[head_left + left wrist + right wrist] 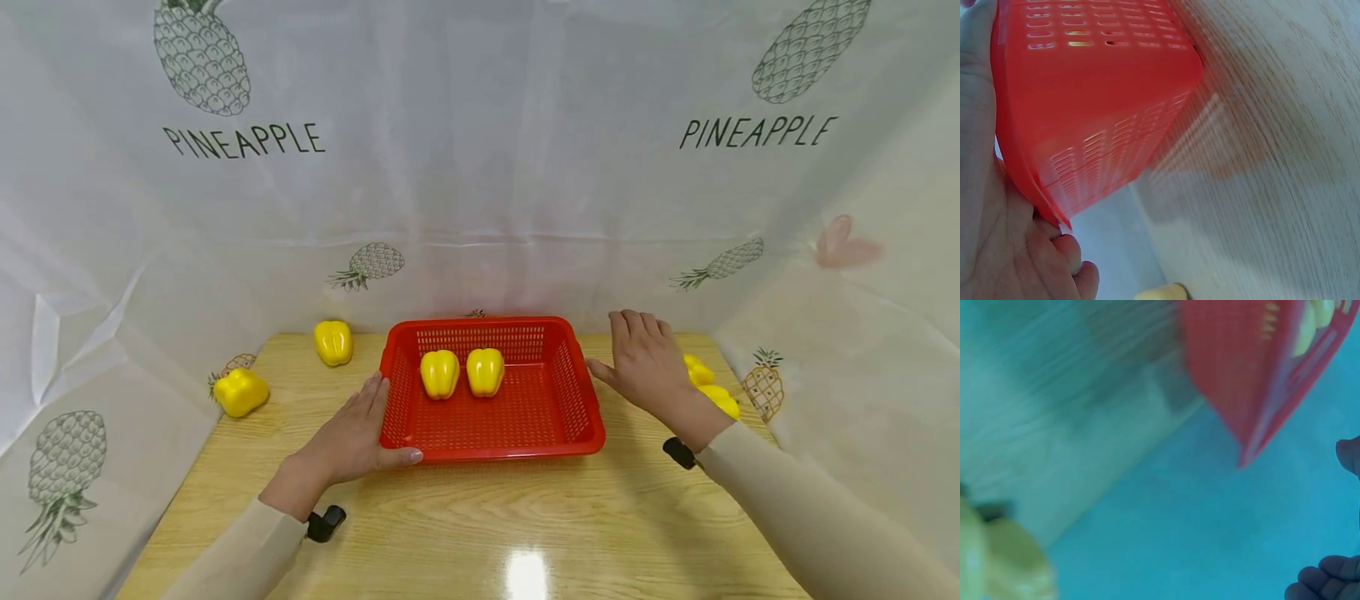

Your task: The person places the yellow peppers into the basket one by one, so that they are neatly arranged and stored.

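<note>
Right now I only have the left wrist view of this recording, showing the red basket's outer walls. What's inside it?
Observer: From the head view, the red basket holds two yellow peppers, a left pepper and a right pepper, side by side with a small gap between them.
Reviewer: Where is the right hand?
Observer: The right hand is beside the basket's right side; the right wrist view shows a gap between its thumb and the basket.
Reviewer: Anything else over there?
Observer: Yes, at least two more yellow peppers, a farther pepper and a nearer pepper, both partly hidden by the right hand and wrist.
</note>
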